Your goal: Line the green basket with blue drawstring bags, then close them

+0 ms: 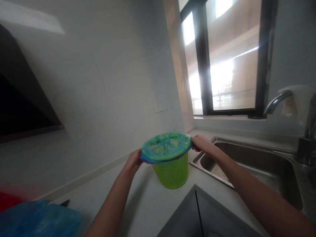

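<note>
A green slatted plastic basket (171, 172) stands on, or just above, the white counter between my hands. A thin blue plastic bag (164, 147) lines its inside and folds over the rim, with a reddish edge along the outside. My left hand (134, 160) grips the bag and rim on the left side, fingers closed and partly hidden. On the right side of the rim, my right hand (199, 143) is closed round the bag's edge. Whether the fingers hold the rim too is hard to see.
Right of the basket lies a steel sink (249, 168) with a curved faucet (277, 102) above it. A blue plastic bag (39, 219) and something red (11, 200) lie at the lower left, beside a dark pointed object (65, 203). A grey panel (197, 217) is in front.
</note>
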